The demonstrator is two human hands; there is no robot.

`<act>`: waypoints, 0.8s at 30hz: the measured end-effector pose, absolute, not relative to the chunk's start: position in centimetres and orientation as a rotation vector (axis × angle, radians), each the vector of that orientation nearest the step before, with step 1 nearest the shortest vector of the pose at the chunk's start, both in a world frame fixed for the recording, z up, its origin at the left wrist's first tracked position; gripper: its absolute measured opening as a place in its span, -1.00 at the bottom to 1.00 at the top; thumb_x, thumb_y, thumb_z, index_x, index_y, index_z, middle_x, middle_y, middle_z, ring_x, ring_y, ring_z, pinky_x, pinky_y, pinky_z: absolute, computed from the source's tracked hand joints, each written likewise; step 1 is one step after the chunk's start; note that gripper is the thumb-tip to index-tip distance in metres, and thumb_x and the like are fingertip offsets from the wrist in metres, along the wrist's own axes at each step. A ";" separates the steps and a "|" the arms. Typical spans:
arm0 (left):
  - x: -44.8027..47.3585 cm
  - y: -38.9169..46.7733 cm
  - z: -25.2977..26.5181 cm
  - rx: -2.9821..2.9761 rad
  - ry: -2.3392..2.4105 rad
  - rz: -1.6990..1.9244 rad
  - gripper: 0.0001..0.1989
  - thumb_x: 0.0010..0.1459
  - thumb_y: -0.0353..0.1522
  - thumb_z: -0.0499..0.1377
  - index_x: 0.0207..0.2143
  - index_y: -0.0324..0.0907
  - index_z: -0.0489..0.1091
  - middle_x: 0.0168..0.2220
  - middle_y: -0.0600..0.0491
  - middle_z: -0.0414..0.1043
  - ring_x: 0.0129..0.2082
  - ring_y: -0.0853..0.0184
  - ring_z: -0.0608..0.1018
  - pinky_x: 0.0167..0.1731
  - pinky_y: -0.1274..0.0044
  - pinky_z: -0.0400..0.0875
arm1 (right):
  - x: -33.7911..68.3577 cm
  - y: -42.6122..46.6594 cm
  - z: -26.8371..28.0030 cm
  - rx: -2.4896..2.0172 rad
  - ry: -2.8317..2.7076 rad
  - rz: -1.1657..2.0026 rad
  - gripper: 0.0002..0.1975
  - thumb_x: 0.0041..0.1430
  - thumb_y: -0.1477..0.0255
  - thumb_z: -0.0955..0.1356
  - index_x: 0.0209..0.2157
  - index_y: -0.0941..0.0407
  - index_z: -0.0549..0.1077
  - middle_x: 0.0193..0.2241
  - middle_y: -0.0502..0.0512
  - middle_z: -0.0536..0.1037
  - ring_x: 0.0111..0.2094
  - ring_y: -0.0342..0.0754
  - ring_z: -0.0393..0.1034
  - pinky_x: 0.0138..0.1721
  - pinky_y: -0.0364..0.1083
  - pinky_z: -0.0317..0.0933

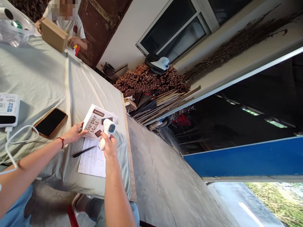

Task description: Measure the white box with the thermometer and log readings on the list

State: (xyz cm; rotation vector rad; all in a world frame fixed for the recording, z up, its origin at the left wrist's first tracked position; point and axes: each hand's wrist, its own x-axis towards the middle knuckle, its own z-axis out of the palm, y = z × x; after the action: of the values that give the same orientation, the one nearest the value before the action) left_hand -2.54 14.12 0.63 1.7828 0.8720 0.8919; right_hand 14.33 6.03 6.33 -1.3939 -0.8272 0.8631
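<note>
My right hand [110, 145] is wrapped around the handle of a white and blue infrared thermometer [109, 126], its small screen facing me. The thermometer is held over a white box [93, 117] printed "Su-per Meal". Gripping the near left edge of that box is my left hand [74, 132], with a red cord at the wrist. A sheet of written paper [92, 166] lies partly under the box, and a black pen [83, 152] rests across it. Left of my left hand is a phone [50, 122] with a dark screen.
A white device [8, 108] with a plugged-in cable [17, 142] sits at the left. Across the cloth-covered table [42, 69], another person holds a cardboard box [54, 34] near a clear plastic container [16, 33]. Stacked firewood [142, 80] stands beyond the table's right edge.
</note>
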 end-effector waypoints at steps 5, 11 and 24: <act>-2.4 14.2 -0.1 1.777 0.893 0.909 -0.50 0.15 0.01 0.12 -0.05 -0.19 0.37 -0.17 -0.07 0.51 -0.19 0.20 0.52 -0.24 0.41 0.44 | 13.7 6.0 5.7 -1.384 -0.772 0.829 -0.64 -0.16 0.17 0.43 -0.37 0.13 0.46 -0.59 -0.06 0.40 -0.59 -0.18 0.21 -0.55 -0.15 0.12; -2.6 14.1 -0.1 1.833 0.911 0.900 -0.51 0.15 0.00 0.09 -0.06 -0.19 0.35 -0.14 -0.09 0.48 -0.15 0.15 0.49 -0.18 0.35 0.42 | 13.4 6.2 6.1 -1.401 -0.716 0.810 -0.68 -0.19 0.22 0.45 -0.40 0.12 0.44 -0.67 -0.12 0.34 -0.64 -0.20 0.16 -0.61 -0.15 0.06; -2.5 13.9 -0.3 1.885 0.892 0.910 -0.45 0.13 -0.19 0.13 0.14 -0.18 0.16 0.00 -0.14 0.38 -0.05 0.15 0.48 -0.11 0.34 0.42 | 14.1 1.9 8.1 -1.538 -1.003 0.779 -0.61 -0.03 0.08 0.38 -0.36 0.13 0.45 -0.55 -0.04 0.39 -0.50 -0.14 0.24 -0.44 -0.13 0.15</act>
State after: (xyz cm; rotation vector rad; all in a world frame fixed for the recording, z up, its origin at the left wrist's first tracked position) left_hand -2.46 13.89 -0.26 1.8852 0.8919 0.9102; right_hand 14.13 1.93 8.15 -1.5376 -1.0029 0.7786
